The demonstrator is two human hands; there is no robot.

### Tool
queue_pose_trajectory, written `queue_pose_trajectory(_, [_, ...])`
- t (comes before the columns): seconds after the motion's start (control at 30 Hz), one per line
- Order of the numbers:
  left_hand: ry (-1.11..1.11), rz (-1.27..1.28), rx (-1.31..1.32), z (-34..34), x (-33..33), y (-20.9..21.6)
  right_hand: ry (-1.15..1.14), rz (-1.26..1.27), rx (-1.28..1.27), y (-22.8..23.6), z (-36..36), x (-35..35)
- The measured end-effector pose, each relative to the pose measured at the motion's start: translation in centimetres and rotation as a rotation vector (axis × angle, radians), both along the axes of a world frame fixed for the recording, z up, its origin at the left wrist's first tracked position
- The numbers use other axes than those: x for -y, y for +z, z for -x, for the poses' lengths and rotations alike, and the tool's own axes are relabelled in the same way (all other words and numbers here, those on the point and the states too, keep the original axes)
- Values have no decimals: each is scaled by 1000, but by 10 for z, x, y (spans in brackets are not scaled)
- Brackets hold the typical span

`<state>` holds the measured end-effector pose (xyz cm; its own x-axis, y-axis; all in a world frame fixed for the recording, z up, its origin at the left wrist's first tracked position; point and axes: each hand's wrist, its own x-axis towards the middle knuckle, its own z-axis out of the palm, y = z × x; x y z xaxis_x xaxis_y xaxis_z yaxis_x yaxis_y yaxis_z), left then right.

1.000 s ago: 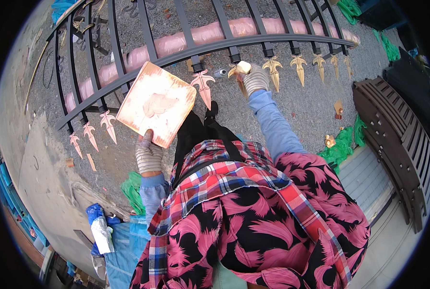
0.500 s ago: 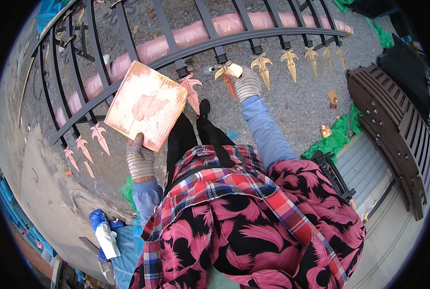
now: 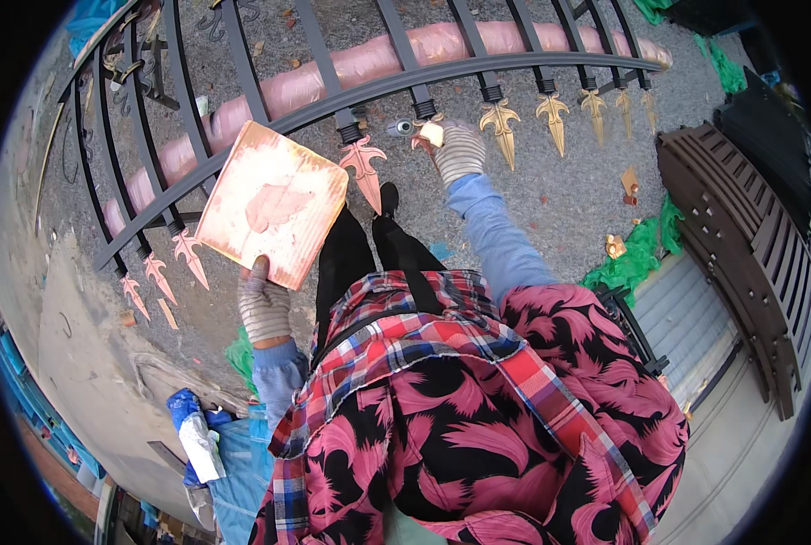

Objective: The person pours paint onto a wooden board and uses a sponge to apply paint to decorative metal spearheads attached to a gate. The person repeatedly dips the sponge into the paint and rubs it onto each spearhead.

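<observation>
My left hand (image 3: pixel 265 304), in a striped glove with bare fingertips, grips the lower edge of a flat square board (image 3: pixel 310 204) with a pink paint smear (image 3: pixel 276 207) in its middle. My right hand (image 3: pixel 460 153), gloved alike, pinches a small pale sponge (image 3: pixel 432 134) against a spear-shaped finial (image 3: pixel 421 143), which hand and sponge mostly hide. That finial belongs to a dark metal fence panel (image 3: pixel 378 74). To its left, a finial (image 3: pixel 364 173) is coated pink; to its right, a finial (image 3: pixel 500 132) and several others are gold.
A pink wrapped roll (image 3: pixel 365 65) lies beneath the fence bars on grey gravel. At right are stacked brown metal panels (image 3: pixel 732 263) and green netting (image 3: pixel 640 259). Blue sheeting (image 3: pixel 240 463) lies at lower left. A silvery round object (image 3: pixel 402 129) sits beside the sponge.
My right hand has shifted slightly left with the sponge, across the same finial. The board in my left hand has barely moved, and the view has shifted a little.
</observation>
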<state>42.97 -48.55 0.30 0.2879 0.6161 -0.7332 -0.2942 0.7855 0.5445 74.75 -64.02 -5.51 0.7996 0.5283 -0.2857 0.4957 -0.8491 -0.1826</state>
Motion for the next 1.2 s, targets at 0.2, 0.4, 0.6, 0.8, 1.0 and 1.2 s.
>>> queue_pose_trajectory(0.2, [17,-20,-12,4,0,7,-217,-55,-110,16,0,-1])
queue_pose_trajectory(0.4, [-4,-27,35,5,-1,9,-103,3,89,-9,-6,-1])
queue_pose_trajectory(0.6, [36,-40,-21,13,4,7,-209,-35,-85,-15,-2,-2])
queue_pose_trajectory(0.8, [68,-51,32,10,2,3,-497,-139,-39,-11,-21,5])
queue_pose_trajectory(1.0, [47,-49,11,12,5,4,-519,-192,-161,-8,-38,7])
queue_pose_trajectory(1.2, [4,-33,26,5,6,10,-411,-7,-42,-22,-28,-2])
